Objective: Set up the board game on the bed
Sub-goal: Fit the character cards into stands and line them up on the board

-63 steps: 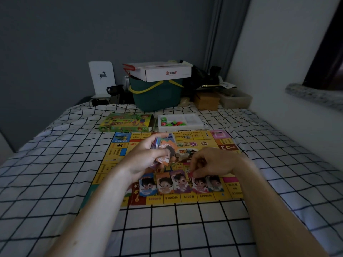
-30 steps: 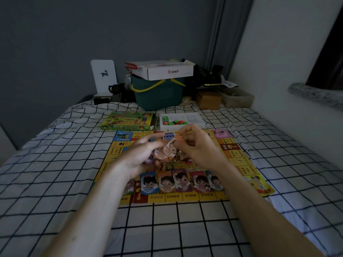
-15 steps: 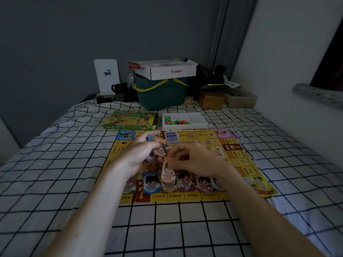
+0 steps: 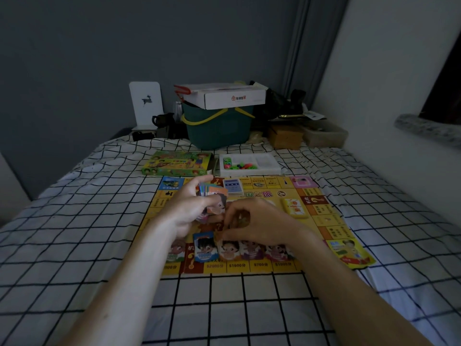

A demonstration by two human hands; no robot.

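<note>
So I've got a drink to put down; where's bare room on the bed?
Bare sheet left of the board, and the near strip between the forearms. Crowded: the board's near edge with its card row, and behind it game box and tray.

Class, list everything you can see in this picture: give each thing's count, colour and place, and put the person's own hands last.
Game board: one, yellow, flat on the bed.
Bed sheet: one, white with black grid.
Character cards: a row, near board edge.
Blue card deck: one, far side of board.
Game box: one, green, beyond board.
Piece tray: one, white, beside box.
Bucket: one, green, at bedhead.
Left hand: holds card stack.
Right hand: fingertips at card row.
</note>
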